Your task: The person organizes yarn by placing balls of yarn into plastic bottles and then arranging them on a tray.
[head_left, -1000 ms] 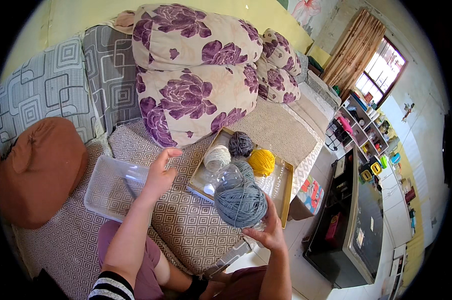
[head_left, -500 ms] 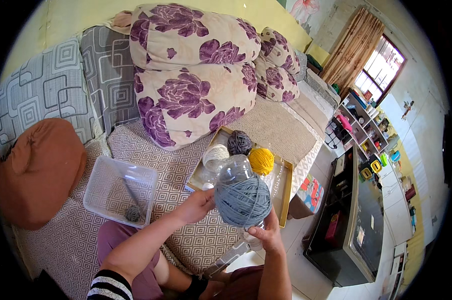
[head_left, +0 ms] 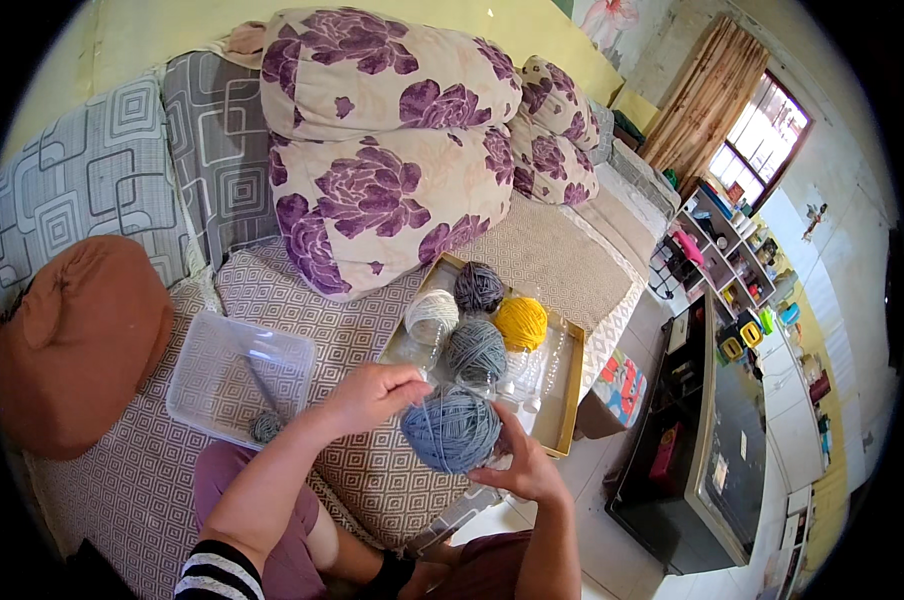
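Head view: right grip point(head_left: 530, 470) holds blue-gray yarn ball point(head_left: 452, 430), left grip point(head_left: 370, 395) pinches strand point(head_left: 423, 408); likely winding, next wrap needs tension.

At far right, a bright window point(head_left: 760, 130) sits beside a brown curtain point(head_left: 705, 105); nearer, a dark cabinet point(head_left: 700, 450) stands on pale floor tiles point(head_left: 597, 480), below open shelves point(head_left: 734, 243).

Held yarn point(head_left: 450, 432) blocks box's point(head_left: 576, 398) near edge
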A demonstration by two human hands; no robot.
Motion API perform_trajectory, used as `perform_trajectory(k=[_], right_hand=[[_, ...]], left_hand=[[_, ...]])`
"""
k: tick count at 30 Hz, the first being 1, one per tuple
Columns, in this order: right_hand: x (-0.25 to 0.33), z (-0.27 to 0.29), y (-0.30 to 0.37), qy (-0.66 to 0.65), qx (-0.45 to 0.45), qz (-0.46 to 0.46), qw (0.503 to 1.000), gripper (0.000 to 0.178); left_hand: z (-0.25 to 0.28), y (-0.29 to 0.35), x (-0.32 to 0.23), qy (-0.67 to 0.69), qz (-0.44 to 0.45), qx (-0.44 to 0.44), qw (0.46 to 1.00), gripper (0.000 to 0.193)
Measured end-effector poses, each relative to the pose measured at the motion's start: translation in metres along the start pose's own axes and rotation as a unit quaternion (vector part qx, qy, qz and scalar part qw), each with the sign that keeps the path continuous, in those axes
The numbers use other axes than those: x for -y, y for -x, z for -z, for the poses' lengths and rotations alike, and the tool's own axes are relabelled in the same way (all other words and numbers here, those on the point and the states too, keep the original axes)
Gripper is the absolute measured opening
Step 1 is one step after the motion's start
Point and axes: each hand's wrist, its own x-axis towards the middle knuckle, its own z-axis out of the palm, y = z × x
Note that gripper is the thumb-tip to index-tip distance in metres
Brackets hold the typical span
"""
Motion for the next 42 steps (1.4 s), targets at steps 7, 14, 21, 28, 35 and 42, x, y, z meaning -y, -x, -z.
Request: perform_trajectory(k=[7, 14, 21, 28, 35, 42], right_hand=[[0.001, 0.004, 0.007, -0.087, 0.165, 0.000, 0.982, 0.089], [-0.003, -0.002, 0.004, -0.346, -0.026, 0.115, 0.931, 0.098], [0.004, -0.014, -0.014, -0.008, -0.266, 0.059, 0.962, 0.092], [0.004, -0.005, 0.000, -0.042, 0.078, 0.066, 0.994, 0.097], [0.002, -0.007, -0.008, -0.288, -0.129, 0.151, 0.937, 0.098], [-0.011, 0.001, -0.001, -0.086, -0.166, 0.157, 0.970, 0.098]], left_hand=[[-0.004, -0.005, 0.021, 0.104, 0.058, -0.019, 0.993, 0.024], [-0.030, -0.007, 0.035, 0.212, 0.051, -0.048, 0.975, 0.030], [-0.034, 0.000, -0.008, 0.022, 0.023, 0.150, 0.988, 0.025], [0.014, -0.003, 0.009, 0.156, 0.087, -0.062, 0.982, 0.023], [-0.016, -0.005, 0.031, 0.129, 0.087, 0.037, 0.987, 0.017], [0.018, -0.013, 0.029, 0.326, 0.121, -0.314, 0.884, 0.023]])
